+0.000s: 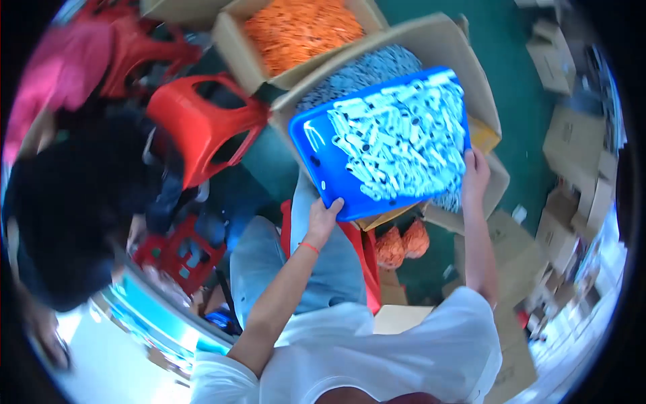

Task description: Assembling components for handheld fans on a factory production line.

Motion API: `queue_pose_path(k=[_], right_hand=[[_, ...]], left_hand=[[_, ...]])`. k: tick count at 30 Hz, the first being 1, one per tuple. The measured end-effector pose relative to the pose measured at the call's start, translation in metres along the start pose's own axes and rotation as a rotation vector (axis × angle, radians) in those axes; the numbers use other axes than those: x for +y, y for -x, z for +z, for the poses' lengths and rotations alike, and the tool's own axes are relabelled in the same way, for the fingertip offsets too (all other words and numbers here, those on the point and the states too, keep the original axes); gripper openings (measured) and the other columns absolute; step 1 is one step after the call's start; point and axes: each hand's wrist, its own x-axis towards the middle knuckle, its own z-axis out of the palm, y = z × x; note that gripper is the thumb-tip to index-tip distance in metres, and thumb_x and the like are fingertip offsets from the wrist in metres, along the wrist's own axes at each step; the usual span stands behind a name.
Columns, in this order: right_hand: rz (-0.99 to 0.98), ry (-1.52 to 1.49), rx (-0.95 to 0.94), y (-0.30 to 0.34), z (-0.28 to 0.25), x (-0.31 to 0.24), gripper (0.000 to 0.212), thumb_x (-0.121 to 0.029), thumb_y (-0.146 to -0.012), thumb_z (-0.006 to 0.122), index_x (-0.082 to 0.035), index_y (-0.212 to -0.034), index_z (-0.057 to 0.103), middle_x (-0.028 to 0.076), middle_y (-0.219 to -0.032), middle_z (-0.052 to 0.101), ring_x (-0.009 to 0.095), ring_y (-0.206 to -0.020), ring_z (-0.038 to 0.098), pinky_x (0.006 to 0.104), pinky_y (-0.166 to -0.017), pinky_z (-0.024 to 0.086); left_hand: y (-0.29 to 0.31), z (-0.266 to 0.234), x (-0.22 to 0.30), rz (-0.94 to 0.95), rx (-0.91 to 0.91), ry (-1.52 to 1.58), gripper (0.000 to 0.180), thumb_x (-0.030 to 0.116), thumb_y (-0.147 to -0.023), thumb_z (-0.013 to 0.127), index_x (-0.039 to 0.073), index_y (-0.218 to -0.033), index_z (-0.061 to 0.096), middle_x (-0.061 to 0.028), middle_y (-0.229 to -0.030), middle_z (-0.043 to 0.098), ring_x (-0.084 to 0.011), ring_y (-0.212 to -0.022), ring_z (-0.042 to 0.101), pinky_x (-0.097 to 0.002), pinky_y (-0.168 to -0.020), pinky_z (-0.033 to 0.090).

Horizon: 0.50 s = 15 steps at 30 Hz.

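A blue plastic tray (311, 138) is held by both my hands over a large open cardboard box (481, 94). Many small light-blue and white plastic pieces (404, 138) lie in it, heaped toward its right side, while the left end shows bare plastic. My left hand (323, 221) grips the tray's near left corner, thumb over the rim. On the right edge, my right hand (476, 174) is closed round the rim, its fingers partly hidden beneath. Grey-blue pieces (377, 71) fill the box beyond the tray.
Behind stands a carton with orange pieces (303, 30). Red plastic stools (202, 128) are at the left, beside a person with dark hair (81, 209). Orange bundles (404, 244) lie on the green floor near my legs. Cardboard boxes (572, 145) line the right side.
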Motion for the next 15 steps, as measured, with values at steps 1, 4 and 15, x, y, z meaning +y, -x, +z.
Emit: queue_pose_path(k=[1,4,15], right_hand=[[-0.053,0.023,-0.079,-0.007,-0.003,0.004,0.027,-0.016,-0.088,0.051,0.003,-0.106,0.057,0.007,-0.099,0.059,0.013,-0.092,0.053,0.0254,-0.083,0.04],[-0.033,-0.187,-0.244,0.0,-0.002,-0.002,0.026,-0.012,-0.09,0.048,0.002,-0.111,0.053,0.007,-0.106,0.056,0.014,-0.094,0.052,0.0271,-0.083,0.041],[-0.229,-0.452,-1.038,0.108,-0.053,-0.125,0.029,-0.015,-0.094,0.042,0.001,-0.119,0.042,0.013,-0.114,0.052,0.023,-0.104,0.052,0.0356,-0.089,0.043]], left_hand=[[-0.001,-0.005,-0.004,0.048,0.016,-0.136,0.029,0.023,-0.081,0.06,-0.004,-0.09,0.061,-0.0105,-0.08,0.064,-0.0165,-0.07,0.059,-0.0319,-0.064,0.046],[0.03,-0.022,-0.013,0.103,0.159,-0.243,0.034,0.028,-0.079,0.061,-0.005,-0.086,0.061,-0.0215,-0.078,0.062,-0.0273,-0.07,0.062,-0.0383,-0.065,0.046],[0.331,-0.03,-0.022,0.332,0.839,0.023,0.03,0.019,-0.075,0.066,-0.003,-0.094,0.059,-0.0195,-0.075,0.062,-0.0293,-0.068,0.062,-0.0364,-0.063,0.048]])
